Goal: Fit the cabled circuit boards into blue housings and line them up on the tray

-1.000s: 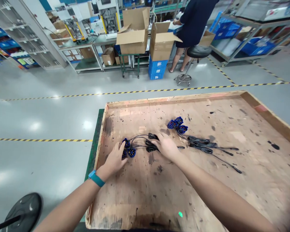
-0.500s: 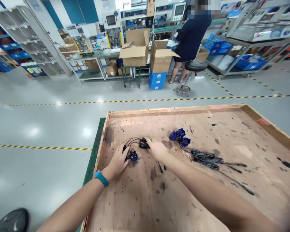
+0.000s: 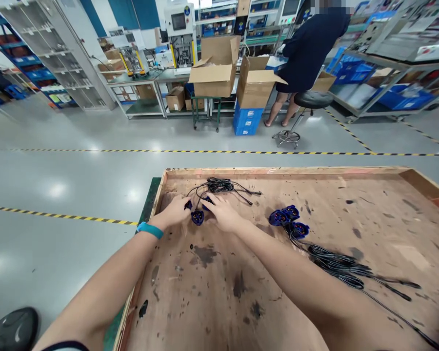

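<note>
Near the far left corner of a wooden tray, a coiled black cable bundle (image 3: 220, 185) lies with its cables running to several blue round parts. My left hand (image 3: 173, 212) has its fingertips closed on one blue part (image 3: 188, 205), mostly covered. My right hand (image 3: 222, 214) grips another blue part (image 3: 206, 202) with thumb and fingers; much of it is hidden. Between the hands, a third blue part (image 3: 197, 217) shows its open round face with small coloured bits inside.
Right of my hands rests a second set of blue parts (image 3: 279, 217) with its black cables (image 3: 336, 263) stretched toward the near right. The wooden tray (image 3: 289, 170) has raised rims. Beyond it stand a stool (image 3: 313, 100), cardboard boxes (image 3: 212, 80) and a person (image 3: 309, 48) facing away.
The left cable bundle has moved to the far side of the tray and now lies free. My right hand has left the cable for a blue part. The view has shifted slightly.
</note>
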### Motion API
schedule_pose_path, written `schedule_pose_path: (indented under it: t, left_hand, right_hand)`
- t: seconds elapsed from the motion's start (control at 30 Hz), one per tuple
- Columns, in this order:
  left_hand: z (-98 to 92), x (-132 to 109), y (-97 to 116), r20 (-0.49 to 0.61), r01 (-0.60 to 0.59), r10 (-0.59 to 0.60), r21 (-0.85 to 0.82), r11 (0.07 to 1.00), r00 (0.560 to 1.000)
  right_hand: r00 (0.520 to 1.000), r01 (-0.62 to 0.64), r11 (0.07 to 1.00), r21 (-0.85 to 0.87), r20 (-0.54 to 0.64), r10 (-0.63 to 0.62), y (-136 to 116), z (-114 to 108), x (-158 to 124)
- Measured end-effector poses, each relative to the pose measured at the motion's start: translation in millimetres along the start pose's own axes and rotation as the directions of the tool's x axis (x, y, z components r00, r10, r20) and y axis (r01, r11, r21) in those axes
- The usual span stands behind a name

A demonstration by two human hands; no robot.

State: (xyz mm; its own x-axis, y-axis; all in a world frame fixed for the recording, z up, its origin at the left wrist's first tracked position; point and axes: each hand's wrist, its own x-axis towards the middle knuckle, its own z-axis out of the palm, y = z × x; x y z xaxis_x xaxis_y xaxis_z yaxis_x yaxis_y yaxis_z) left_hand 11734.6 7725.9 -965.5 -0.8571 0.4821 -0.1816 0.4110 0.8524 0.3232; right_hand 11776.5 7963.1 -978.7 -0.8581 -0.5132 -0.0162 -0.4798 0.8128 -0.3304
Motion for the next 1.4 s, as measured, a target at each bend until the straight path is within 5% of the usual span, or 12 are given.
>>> schedule_pose_path:
  t: [0.13, 0.3, 0.47, 0.67, 0.77, 1.03, 1.2, 1.33, 1.4]
  left_hand:
    - [-11.6, -25, -14, 0.066, 0.003, -0.009, 0.098, 0.995, 0.998]
    - [-1.9, -47, 8, 0.038, 0.000, -0.009, 0.217, 0.976, 0.999]
    - [13.4, -36, 19, 0.038, 0.045, -0.060, 0.320, 0.946, 0.997]
    - [1.3, -12, -11, -0.048, 0.238, -0.237, 0.370, 0.898, 0.970]
    - [-5.2, -1, -25, -0.096, 0.310, -0.296, 0.374, 0.874, 0.950]
    - [-0.9, 9, -35, -0.131, 0.307, -0.278, 0.431, 0.849, 0.952]
    - [-14.9, 8, -29, -0.131, 0.183, -0.131, 0.563, 0.806, 0.983]
    - [-22.6, 6, -40, -0.116, 0.119, -0.061, 0.606, 0.786, 0.991]
    - [-21.2, 6, -42, -0.151, 0.107, -0.021, 0.593, 0.798, 0.988]
  right_hand:
    - [0.992, -0.121, 0.992, -0.040, 0.038, 0.123, -10, 1, 6]
    - [0.967, -0.245, 0.967, -0.064, 0.054, 0.249, -30, 6, -8]
    - [0.968, -0.245, 0.969, 0.000, 0.051, 0.245, -42, 25, 5]
    - [0.978, -0.205, 0.977, 0.050, -0.028, 0.207, -46, 31, 67]
    - [0.982, -0.170, 0.982, 0.081, -0.071, 0.176, -42, 24, 77]
    - [0.964, -0.265, 0.960, -0.089, -0.056, 0.261, 37, -1, 44]
    - [0.925, -0.371, 0.927, -0.062, -0.111, 0.363, 33, -14, 33]
    - [0.865, -0.464, 0.885, -0.032, -0.235, 0.444, 16, -23, -37]
    - [0.757, -0.598, 0.802, -0.002, -0.333, 0.563, 20, -25, -82]
